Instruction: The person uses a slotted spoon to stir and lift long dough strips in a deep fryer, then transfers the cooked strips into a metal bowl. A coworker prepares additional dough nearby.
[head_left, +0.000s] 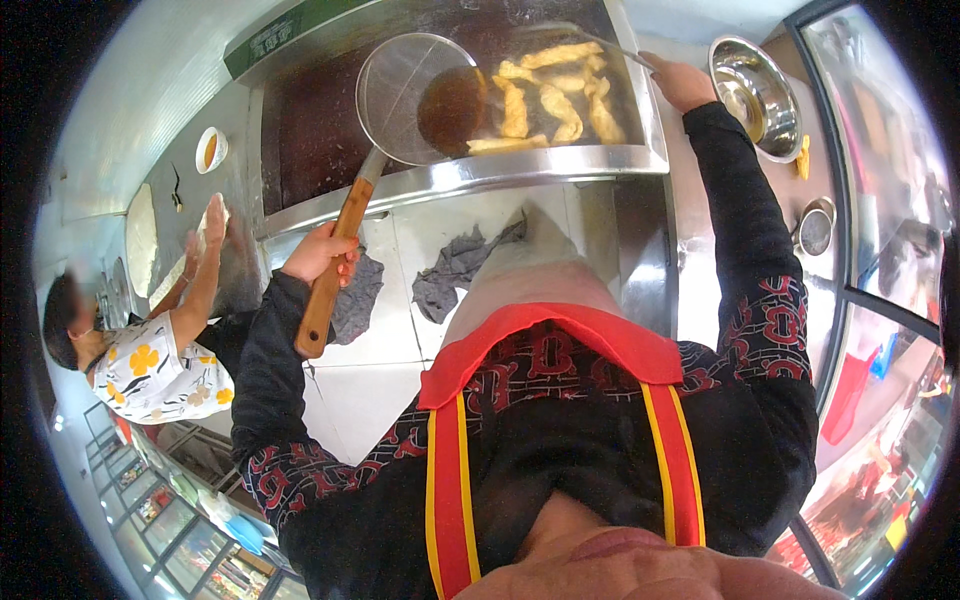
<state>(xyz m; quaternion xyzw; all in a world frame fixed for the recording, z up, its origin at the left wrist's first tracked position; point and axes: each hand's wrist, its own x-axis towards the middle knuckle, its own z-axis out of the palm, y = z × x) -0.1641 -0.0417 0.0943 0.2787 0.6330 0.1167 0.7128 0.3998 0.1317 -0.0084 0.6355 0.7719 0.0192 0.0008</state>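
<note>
My left hand grips the wooden handle of a round wire-mesh skimmer, whose basket is over the left part of a steel-rimmed fryer. Dark oil shows beneath part of the mesh. Golden fried dough sticks lie in the fryer, right of the skimmer. At the fryer's upper right, my right hand is closed on the thin metal handle of a tool that reaches left over the dough sticks; its far end is blurred.
A steel bowl stands right of my right hand, with a small metal strainer or cup below it. A co-worker handles dough at the left counter near a white bowl. Dark cloths lie on the tiled floor.
</note>
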